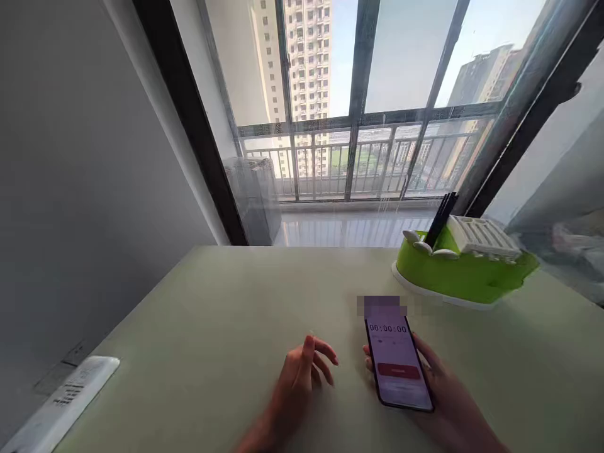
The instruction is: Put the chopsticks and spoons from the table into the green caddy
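Note:
A smartphone (400, 362) rests in my right hand (441, 393), tilted toward me above the pale green table (198, 327). Its lit screen shows a timer reading 00:00:00 and a red bar below; the top of the phone is pixelated. My right fingers wrap round both sides of it. To the left of the phone, apart from it, my left hand (302, 371) is at the table with its fingers loosely bent and spread, holding nothing.
A green and white boat-shaped holder (457, 274) with black chopsticks (441, 217) stands at the back right. At the left edge lies a white power strip (70, 402). Beyond the table is a glass balcony window (363, 126), with a grey wall (85, 157) on the left.

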### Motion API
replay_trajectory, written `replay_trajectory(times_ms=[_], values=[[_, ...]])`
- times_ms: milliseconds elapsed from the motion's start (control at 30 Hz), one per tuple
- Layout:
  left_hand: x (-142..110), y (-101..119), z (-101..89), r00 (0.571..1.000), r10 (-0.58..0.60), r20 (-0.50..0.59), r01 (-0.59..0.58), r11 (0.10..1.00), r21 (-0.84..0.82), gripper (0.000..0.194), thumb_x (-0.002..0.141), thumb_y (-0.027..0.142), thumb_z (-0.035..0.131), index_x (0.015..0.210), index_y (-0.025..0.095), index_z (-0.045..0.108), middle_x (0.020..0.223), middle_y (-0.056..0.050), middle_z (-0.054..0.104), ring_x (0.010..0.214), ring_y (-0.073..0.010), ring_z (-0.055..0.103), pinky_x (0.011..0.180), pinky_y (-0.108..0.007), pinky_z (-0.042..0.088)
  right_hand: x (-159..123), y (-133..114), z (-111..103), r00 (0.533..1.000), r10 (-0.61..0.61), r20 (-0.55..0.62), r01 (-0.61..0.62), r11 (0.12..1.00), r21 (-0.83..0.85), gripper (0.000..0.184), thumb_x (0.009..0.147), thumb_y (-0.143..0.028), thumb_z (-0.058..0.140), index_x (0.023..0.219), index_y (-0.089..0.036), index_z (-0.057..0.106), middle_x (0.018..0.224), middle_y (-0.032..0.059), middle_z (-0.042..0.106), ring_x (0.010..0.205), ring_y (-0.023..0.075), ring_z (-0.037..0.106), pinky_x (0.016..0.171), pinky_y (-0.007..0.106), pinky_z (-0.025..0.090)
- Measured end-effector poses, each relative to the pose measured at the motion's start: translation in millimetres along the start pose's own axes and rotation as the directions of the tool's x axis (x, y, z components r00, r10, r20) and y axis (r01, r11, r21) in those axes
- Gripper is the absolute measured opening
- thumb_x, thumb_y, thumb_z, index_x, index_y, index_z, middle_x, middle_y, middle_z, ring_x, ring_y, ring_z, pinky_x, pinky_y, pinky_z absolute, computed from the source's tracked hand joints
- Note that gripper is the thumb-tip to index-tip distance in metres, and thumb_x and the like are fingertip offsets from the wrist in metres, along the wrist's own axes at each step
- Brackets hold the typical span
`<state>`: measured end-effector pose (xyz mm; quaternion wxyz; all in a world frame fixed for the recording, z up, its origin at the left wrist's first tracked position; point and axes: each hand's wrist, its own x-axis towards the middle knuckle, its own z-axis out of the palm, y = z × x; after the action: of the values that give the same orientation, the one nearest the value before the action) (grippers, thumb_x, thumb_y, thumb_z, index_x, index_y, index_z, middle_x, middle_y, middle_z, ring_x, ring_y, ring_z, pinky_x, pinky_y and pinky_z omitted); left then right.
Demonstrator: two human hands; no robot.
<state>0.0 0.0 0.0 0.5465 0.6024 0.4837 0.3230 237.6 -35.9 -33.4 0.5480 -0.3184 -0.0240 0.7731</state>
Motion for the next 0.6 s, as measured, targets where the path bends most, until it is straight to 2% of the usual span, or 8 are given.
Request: replay_trajectory(times_ms=[267, 433, 600], values=[[-0.8, 4.3, 0.9, 0.999, 0.045, -0.004, -0.046, 0.999, -0.018, 0.073, 0.098, 0.069, 0.019, 0.084, 0.018, 0.07, 0.066, -0.005, 0.068, 0.06, -0.0176, 0.06, 0.062, -0.028, 0.045, 1.4, -3.8, 2.7, 0.996, 0.05, 0.077, -0.05, 0.999, -0.004, 0.053, 0.097, -0.047, 0.054, 0.132, -0.008, 0.063, 0.128, 0.0235, 0.069, 0.109, 0.0389, 0.07, 0.099, 0.056, 0.05], [0.0, 2.1, 1.7, 0.998, 0.066, -0.013, -0.066, 0.998, -0.02, 0.073, 0.099, 0.067, 0.019, 0.085, 0.017, 0.07, 0.079, -0.008, 0.073, 0.061, -0.0167, 0.063, 0.06, -0.027, 0.046, 0.0, -4.0, 2.2, 0.992, 0.061, 0.115, -0.06, 0.998, -0.009, 0.051, 0.096, -0.05, 0.055, 0.127, -0.011, 0.069, 0.125, 0.0207, 0.071, 0.11, 0.037, 0.07, 0.1, 0.054, 0.049], [4.4, -4.4, 0.6, 0.996, 0.086, -0.002, -0.086, 0.996, -0.034, 0.073, 0.1, 0.066, 0.018, 0.086, 0.017, 0.07, 0.079, -0.008, 0.072, 0.062, -0.0167, 0.063, 0.06, -0.027, 0.046, -0.4, -6.7, -0.1, 0.99, 0.072, 0.122, -0.073, 0.997, -0.002, 0.049, 0.096, -0.051, 0.053, 0.122, -0.013, 0.072, 0.122, 0.0188, 0.073, 0.107, 0.0345, 0.071, 0.1, 0.052, 0.05]])
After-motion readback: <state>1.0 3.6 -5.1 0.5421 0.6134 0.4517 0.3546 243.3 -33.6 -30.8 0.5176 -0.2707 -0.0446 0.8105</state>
